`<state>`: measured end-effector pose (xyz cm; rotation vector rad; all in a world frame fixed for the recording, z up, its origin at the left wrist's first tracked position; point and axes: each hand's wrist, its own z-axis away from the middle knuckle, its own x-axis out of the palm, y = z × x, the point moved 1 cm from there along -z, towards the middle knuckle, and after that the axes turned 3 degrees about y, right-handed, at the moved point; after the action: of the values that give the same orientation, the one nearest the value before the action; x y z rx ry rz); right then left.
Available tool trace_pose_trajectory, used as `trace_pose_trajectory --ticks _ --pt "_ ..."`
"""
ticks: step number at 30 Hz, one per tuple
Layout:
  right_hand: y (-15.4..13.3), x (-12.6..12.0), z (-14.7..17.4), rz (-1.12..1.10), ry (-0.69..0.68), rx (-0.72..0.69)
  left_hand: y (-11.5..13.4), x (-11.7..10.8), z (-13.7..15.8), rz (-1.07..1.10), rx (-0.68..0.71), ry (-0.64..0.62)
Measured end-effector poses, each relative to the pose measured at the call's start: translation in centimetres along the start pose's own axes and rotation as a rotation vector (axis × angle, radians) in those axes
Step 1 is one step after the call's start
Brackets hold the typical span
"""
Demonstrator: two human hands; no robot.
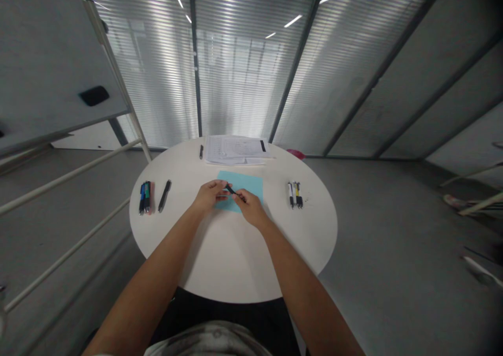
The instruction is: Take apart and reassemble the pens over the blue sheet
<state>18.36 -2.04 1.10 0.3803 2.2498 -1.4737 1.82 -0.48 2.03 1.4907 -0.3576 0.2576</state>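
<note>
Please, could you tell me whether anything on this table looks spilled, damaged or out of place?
Small dark specks dot the white round table to the right of the yellow-and-black pen, odd against its plain surface; whether crumbs or ink, I cannot tell.

We wear a mottled grey-and-white fabric top (212, 341) at the bottom centre of the frame, with a black cloth lower garment (271, 322) above it. Our left hand (208, 195) and right hand (251, 208) are bare.

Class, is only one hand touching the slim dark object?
No, the left hand and the right hand both have fingers on the slim dark object.
</note>
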Motion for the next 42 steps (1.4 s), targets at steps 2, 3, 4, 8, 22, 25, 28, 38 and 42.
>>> trace_pose_trajectory --ticks 2,3,4,8,22,25,28,38,42 --pt "0.16 0.22 -0.05 -0.090 -0.026 0.039 0.11 0.02 0.10 0.034 -0.012 -0.013" --pt "0.26 0.34 -0.07 -0.120 -0.039 0.058 0.13 0.02 0.12 0.043 -0.013 -0.018" --pt "0.38 0.45 -0.08 -0.137 -0.052 0.072 0.13 0.00 0.13 0.046 -0.011 -0.019" --pt "0.63 0.59 -0.13 -0.116 -0.049 0.064 -0.03 -0.13 0.03 0.013 0.022 0.002" --pt "0.27 0.45 -0.19 -0.089 0.025 0.024 0.03 0.18 0.20 0.049 -0.043 -0.021" --pt "0.30 0.52 -0.23 -0.112 0.025 0.022 0.33 0.45 0.40 0.096 -0.033 -0.014" --pt "0.26 0.50 -0.24 -0.113 0.030 0.016 0.57 0.60 0.62 0.106 -0.016 -0.011" --pt "-0.13 0.55 -0.15 -0.125 0.017 0.040 0.42 0.59 0.64 0.104 -0.012 -0.021" --pt "-0.23 0.50 -0.16 -0.129 0.013 0.048 0.30 0.53 0.61 0.099 0.001 -0.008"
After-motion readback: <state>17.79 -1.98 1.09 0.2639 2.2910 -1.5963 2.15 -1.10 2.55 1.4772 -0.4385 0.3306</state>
